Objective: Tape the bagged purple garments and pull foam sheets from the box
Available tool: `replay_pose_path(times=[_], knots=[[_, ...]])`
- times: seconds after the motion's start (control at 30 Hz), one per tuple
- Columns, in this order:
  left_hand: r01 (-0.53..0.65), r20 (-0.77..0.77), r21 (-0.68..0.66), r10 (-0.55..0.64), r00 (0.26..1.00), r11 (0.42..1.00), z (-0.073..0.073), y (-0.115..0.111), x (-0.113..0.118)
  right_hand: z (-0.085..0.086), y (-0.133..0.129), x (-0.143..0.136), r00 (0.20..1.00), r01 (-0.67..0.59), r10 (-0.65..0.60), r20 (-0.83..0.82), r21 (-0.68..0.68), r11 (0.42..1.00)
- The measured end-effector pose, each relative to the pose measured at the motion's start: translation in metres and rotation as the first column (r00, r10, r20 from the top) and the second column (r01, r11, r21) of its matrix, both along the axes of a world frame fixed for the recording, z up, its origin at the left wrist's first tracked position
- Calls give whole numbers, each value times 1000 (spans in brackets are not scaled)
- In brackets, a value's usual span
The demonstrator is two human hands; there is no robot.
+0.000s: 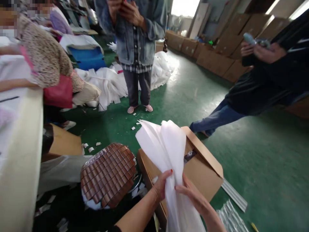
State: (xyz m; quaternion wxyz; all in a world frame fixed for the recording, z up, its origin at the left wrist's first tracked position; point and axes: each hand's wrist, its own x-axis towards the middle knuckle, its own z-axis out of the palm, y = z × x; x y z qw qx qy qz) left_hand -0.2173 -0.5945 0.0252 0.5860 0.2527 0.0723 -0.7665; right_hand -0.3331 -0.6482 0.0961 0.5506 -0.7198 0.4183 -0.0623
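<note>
Now, left grip: my left hand [161, 188] is clenched on the white foam sheets [166, 151], thumb on the front face, the other fingers hidden behind the stack.
Right grip: my right hand [193, 195] pinches the same sheets from the other side, fingers curled round the lower edge, so both hands clasp the bundle near its bottom.
Sheets: a thin stack of soft white layers, fanned apart at the top, held upright and tilted slightly left, above the open cardboard box [205, 174].
Box: brown, flaps open, on the green floor [253, 154] right under my hands; something dark shows inside, too hidden to name.
Left of the box: a round stool with a brown tiled seat pad [107, 175], just beside the box's left flap.
Further left: a pale tabletop [21, 154] along the frame edge, with a person in a speckled top leaning at it.
Below the tabletop: a cardboard piece [65, 141] and clear plastic wrap [60, 169], near the stool.
Floor scraps: small white offcuts [91, 148] scattered between the stool and the standing person.
Ahead: a person in a denim jacket [135, 32] stands facing me, hands raised to chest, well apart from the box.
Right: another person in dark clothes [265, 83] leans in, holding a small object I cannot make out.
Behind: heaps of white material [106, 80] on the floor and stacked cartons [217, 54] along the far wall.
Lower right: clear packaging strips [231, 216] lying on the floor near the box.
</note>
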Motion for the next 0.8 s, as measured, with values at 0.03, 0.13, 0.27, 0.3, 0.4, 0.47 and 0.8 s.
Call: replay_pose_path(times=[0.03, 0.13, 0.27, 0.3, 0.4, 0.47, 0.8], knots=[[-56, 28, -8, 56, 998, 998, 15, 5, -2, 16, 6, 0, 998, 4, -12, 65, 123, 992], [-231, 154, -12, 230, 961, 973, 59, 24, -3, 53, 28, 8, 989, 37, -73, 131, 258, 965], [-296, 206, -123, 316, 926, 947, 109, 50, 3, 66, 52, 21, 983, 104, -132, 126, 209, 972], [-306, 199, -167, 335, 921, 937, 118, 55, 7, 65, 56, 24, 977, 140, -171, 125, 223, 965], [-341, 197, -222, 385, 902, 913, 135, 68, 20, 65, 66, 35, 931, 282, -331, 156, 272, 920], [-373, 218, -204, 414, 884, 905, 140, 76, 33, 68, 74, 49, 901, 330, -389, 191, 280, 901], [-393, 479, -419, 567, 670, 818, 160, 169, 176, 82, 141, 206, 887, 208, -296, 354, 266, 941]])
